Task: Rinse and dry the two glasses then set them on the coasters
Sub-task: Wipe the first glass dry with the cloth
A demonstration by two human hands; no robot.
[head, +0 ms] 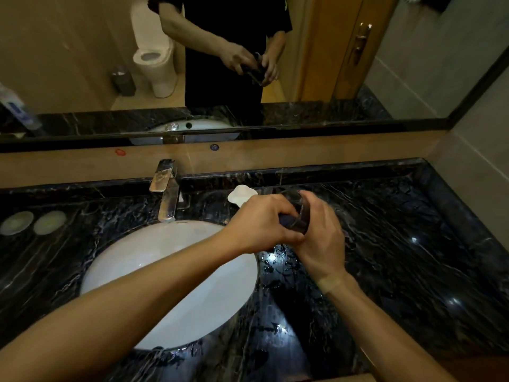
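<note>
sink [115, 271]: set into the bench [399, 257], left of centre
tap [166, 188]: behind the sink
coasters [33, 221]: side by side, far left on the bench
hands [289, 230]: holding a glass [298, 212] above the bench, right of the sink
mirror [82, 51]: behind the bench

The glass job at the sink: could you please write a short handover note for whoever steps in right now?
Left hand: grips a dark cloth pushed against the glass.
Right hand: holds the glass, tilted on its side, above the wet counter just right of the basin.
Coasters: two, both bare, at the counter's far left.
Second glass: I cannot see it.
Done: nothing is on a coaster yet.
Left: finish drying this glass, set it on a coaster, then find and handle the second glass.
</note>
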